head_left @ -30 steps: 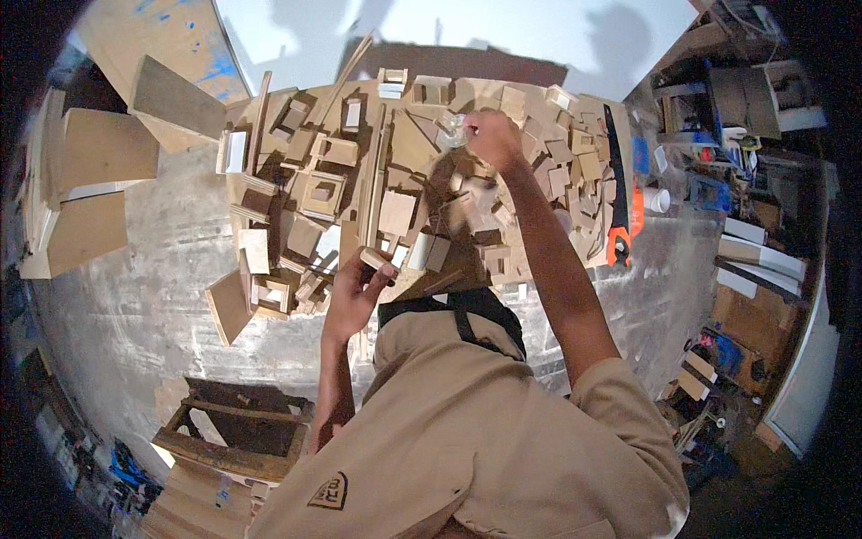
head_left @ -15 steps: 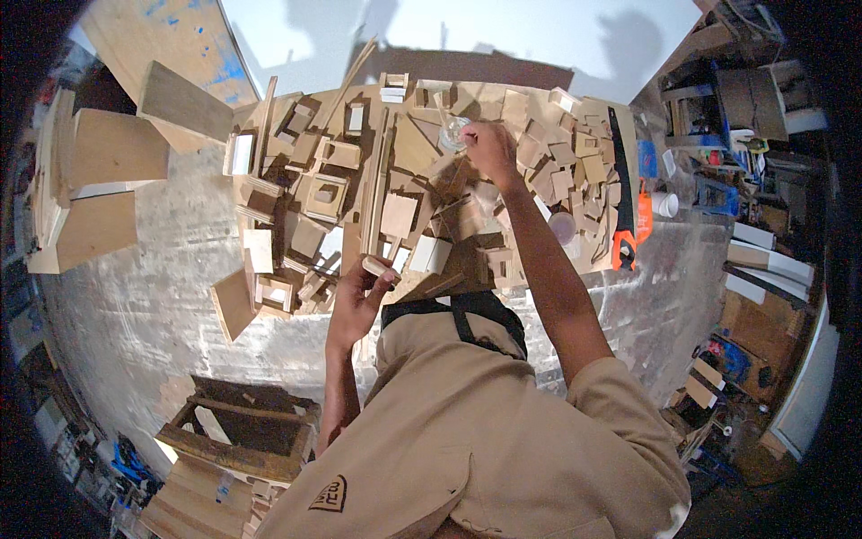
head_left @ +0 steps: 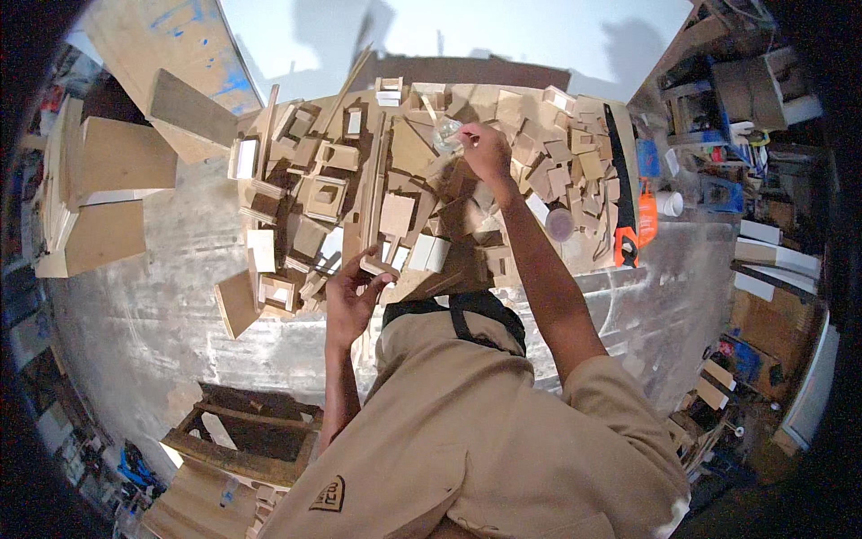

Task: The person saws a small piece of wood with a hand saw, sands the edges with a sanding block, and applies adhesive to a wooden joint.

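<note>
Near the front edge of the board, my left hand (head_left: 352, 296) is closed, pinching a small wooden block (head_left: 379, 266) between thumb and fingers. Farther forward, my right hand (head_left: 489, 151) reaches across to a clear cup (head_left: 446, 136). Its fingertips are pinched together at the cup's right side; whether they grip the rim or some small thing there is too small to tell. A thin wooden stick (head_left: 429, 110) slants up by the cup. Under the left hand's block lie a flat wooden piece (head_left: 397, 214) and a white-faced block (head_left: 429, 253).
Many small wooden offcuts (head_left: 561, 166) cover the board's right side, beside a handsaw (head_left: 620, 184) with an orange handle. Small box-like wooden parts (head_left: 325, 196) crowd the left. A round lid-like disc (head_left: 560, 225) lies near my right forearm. Larger panels (head_left: 112, 220) stand at far left.
The cup has shifted slightly left, with my right hand still at its side. In my left hand the wooden block has turned a little. The whole view has shifted slightly.
</note>
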`<action>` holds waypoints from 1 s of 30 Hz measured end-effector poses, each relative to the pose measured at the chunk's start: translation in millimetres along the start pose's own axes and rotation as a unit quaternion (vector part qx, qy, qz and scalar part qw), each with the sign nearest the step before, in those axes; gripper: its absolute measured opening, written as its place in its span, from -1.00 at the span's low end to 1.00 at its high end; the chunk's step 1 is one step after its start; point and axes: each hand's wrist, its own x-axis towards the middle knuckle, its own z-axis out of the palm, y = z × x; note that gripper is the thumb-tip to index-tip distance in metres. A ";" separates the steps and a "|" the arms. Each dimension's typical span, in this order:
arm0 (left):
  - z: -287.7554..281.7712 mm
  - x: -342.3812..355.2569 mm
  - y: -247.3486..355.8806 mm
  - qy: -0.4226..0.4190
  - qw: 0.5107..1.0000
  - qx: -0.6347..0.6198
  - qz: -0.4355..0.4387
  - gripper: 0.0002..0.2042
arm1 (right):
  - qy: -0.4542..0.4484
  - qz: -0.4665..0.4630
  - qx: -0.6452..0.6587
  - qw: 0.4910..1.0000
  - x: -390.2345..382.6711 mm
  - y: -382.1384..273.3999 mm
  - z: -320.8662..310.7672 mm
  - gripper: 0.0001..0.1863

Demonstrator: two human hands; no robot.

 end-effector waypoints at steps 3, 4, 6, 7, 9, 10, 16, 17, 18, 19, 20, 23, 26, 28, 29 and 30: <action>3.2 -3.6 -1.0 0.010 0.999 -0.044 0.018 -0.51 | 0.037 0.015 0.092 0.995 -3.3 -1.0 -10.9 -0.83; 3.7 -4.7 1.2 0.002 0.999 -0.039 0.015 -0.50 | 0.045 -0.009 0.128 0.991 -5.2 0.9 -18.2 -0.81; 4.4 -6.4 12.6 -0.013 0.999 -0.031 0.010 -0.50 | 0.010 0.079 0.308 0.948 -14.4 -12.3 -34.4 -0.78; 5.6 -7.3 16.9 -0.014 0.999 -0.034 0.010 -0.50 | -0.009 0.121 0.394 0.911 -20.5 -21.0 -44.8 -0.76; 10.9 -6.9 27.0 -0.022 0.999 -0.041 0.012 -0.51 | -0.044 0.119 0.442 0.888 -34.7 -46.1 -74.5 -0.79; 15.2 -6.3 33.9 -0.027 0.998 -0.051 0.018 -0.50 | -0.042 0.103 0.473 0.874 -44.6 -55.1 -85.5 -0.80; 46.4 -2.4 72.9 -0.078 0.981 -0.163 0.073 -0.49 | -0.070 0.023 0.507 0.859 -93.2 -109.9 -154.7 -0.77; 50.9 -3.2 79.9 -0.107 0.975 -0.185 0.064 -0.49 | -0.070 0.021 0.508 0.858 -99.3 -113.7 -165.0 -0.77; 54.0 -3.5 85.2 -0.134 0.968 -0.206 0.055 -0.49 | -0.071 0.019 0.511 0.857 -104.7 -116.9 -172.7 -0.77; 57.3 -3.8 91.2 -0.159 0.960 -0.227 0.046 -0.49 | -0.073 0.016 0.513 0.855 -109.2 -120.2 -180.0 -0.77; 63.0 -3.9 98.8 -0.175 0.950 -0.253 0.046 -0.50 | -0.064 0.018 0.506 0.860 -113.2 -123.8 -187.9 -0.76; 72.7 -0.4 109.4 -0.201 0.944 -0.248 0.087 -0.52 | -0.046 0.009 0.522 0.852 -118.4 -119.0 -202.0 -0.73; 79.1 2.0 120.2 -0.160 0.970 -0.135 0.121 -0.63 | -0.023 0.021 0.549 0.835 -120.6 -109.2 -209.0 -0.71; 89.9 -3.1 129.7 -0.091 0.986 -0.076 0.121 -0.68 | -0.014 0.027 0.557 0.830 -122.6 -101.9 -211.4 -0.72; 91.1 -2.5 132.0 -0.040 0.976 0.087 0.197 -0.70 | -0.005 0.041 0.562 0.826 -124.4 -97.3 -211.8 -0.72; 93.3 -2.7 136.6 -0.020 0.961 0.154 0.228 -0.72 | 0.004 0.054 0.568 0.821 -126.4 -92.8 -212.2 -0.72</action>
